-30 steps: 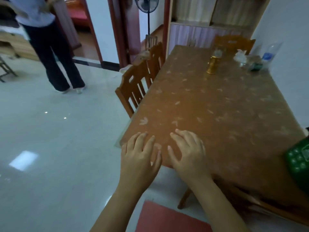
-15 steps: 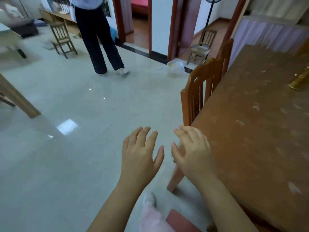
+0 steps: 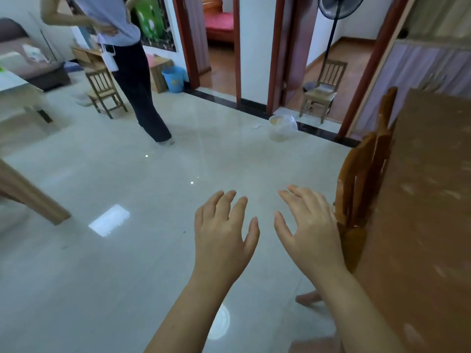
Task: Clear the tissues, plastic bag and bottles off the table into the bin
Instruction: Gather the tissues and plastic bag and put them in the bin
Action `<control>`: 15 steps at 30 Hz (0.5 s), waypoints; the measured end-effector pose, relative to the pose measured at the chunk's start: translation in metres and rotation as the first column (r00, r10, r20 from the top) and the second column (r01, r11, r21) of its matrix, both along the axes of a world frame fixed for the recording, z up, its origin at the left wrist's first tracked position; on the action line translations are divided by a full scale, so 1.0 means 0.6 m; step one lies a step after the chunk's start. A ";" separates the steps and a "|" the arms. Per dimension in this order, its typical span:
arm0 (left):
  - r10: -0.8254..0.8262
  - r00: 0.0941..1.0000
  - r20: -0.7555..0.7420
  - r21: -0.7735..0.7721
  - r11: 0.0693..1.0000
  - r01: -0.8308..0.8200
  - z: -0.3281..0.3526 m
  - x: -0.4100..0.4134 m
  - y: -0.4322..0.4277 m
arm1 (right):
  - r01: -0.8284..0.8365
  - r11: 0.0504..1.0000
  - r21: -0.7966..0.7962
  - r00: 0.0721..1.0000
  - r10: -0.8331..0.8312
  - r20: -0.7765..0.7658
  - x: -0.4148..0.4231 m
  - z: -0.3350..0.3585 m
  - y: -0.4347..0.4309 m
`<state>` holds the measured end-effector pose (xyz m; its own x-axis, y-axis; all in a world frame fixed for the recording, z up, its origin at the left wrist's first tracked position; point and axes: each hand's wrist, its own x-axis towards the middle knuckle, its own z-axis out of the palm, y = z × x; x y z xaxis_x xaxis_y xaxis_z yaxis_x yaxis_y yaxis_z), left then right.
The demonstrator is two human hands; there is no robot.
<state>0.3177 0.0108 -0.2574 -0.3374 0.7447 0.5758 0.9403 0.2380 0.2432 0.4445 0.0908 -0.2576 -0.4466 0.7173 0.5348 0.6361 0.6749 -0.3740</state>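
A small wooden chair (image 3: 105,91) stood far left beside a standing person (image 3: 132,67), with a blue bin (image 3: 174,79) just right of them. Nearer, the left hand (image 3: 224,235) and right hand (image 3: 309,225) hovered over the floor, fingers spread wide, holding nothing. The table (image 3: 428,200) filled the right edge; its visible part showed no tissues, bag or bottles.

The floor (image 3: 127,174) was seen to be glossy tile, with lights mirrored in it. The table (image 3: 428,225) was covered in a smooth patterned brown sheet. The chairs (image 3: 362,179) were of varnished wood. A blue plastic bin (image 3: 174,79) was noted.
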 end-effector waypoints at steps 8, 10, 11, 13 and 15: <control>-0.074 0.997 -0.005 0.017 0.997 0.074 -0.022 -0.193 0.163 | 0.089 0.996 0.018 0.994 -0.090 0.056 -0.176 -0.011 0.140; -0.108 0.994 0.001 0.025 0.994 0.108 -0.020 -0.252 0.208 | 0.111 0.993 0.030 0.993 -0.112 0.043 -0.225 -0.003 0.179; -0.125 0.992 0.002 0.035 0.992 0.125 -0.016 -0.279 0.234 | 0.124 0.992 0.036 0.991 -0.125 0.041 -0.249 0.004 0.200; -0.157 0.988 -0.002 0.055 0.986 0.157 -0.006 -0.325 0.287 | 0.158 0.986 0.044 0.986 -0.160 0.050 -0.291 0.012 0.242; -0.204 0.979 0.006 0.077 0.976 0.203 0.001 -0.358 0.338 | 0.206 0.977 0.052 0.977 -0.208 0.050 -0.322 0.017 0.281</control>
